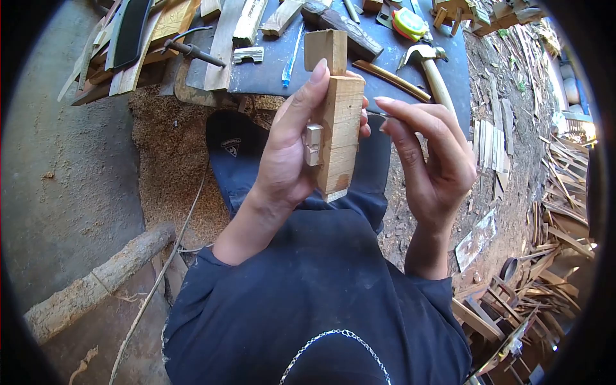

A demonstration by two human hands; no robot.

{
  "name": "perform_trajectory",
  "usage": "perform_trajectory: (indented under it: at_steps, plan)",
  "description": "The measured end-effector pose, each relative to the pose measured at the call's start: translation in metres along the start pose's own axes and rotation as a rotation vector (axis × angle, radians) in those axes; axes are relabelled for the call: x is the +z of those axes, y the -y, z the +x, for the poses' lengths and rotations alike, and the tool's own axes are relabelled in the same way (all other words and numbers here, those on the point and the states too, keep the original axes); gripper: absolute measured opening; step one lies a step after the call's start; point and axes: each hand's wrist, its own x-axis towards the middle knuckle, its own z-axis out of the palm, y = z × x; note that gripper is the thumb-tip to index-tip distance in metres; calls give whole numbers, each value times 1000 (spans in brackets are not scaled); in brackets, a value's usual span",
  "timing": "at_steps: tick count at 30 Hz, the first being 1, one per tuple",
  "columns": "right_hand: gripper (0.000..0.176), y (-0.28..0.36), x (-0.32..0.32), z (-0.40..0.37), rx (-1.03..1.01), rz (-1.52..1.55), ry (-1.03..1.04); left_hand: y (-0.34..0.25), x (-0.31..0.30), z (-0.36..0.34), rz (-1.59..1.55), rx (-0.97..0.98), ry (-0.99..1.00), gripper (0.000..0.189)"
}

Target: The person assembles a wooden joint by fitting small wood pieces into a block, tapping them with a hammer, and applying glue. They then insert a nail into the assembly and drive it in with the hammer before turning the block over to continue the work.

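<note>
My left hand (282,147) is wrapped round a pale wooden block (342,138), held upright above my lap. A flatter wooden piece (326,50) juts up from its top end, and a small notched bit of wood (313,146) sticks out on the palm side. Whether these parts are joined is not plain. Just right of the block, my right hand (439,157) is raised with thumb and forefinger pinched together. Something thin and small may be between the fingertips, but it cannot be made out.
On the blue-grey table lie a claw hammer (435,76), a yellow-green tape measure (409,24), a blue pen (293,56), a wooden strip (393,81) and a dark wooden tool (343,29). A metal clamp (196,54) grips the left edge. Scrap wood (558,256) is heaped at right.
</note>
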Motion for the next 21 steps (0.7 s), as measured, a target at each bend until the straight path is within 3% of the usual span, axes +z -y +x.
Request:
perform_trajectory:
  at_steps: [10, 16, 19, 21]
  plan:
    - [25, -5, 5, 2, -81, 33, -27, 4, 4, -1, 112, 11, -69, 49]
    - [22, 1, 7, -6, 117, 133, -61, 9, 0, -2, 211, 34, -142, 44]
    - [29, -9, 5, -5, -23, -88, -34, 9, -5, -4, 311, 43, -119, 42]
    - [25, -9, 6, -6, -4, -181, 7, 11, -8, -6, 373, 62, -147, 41]
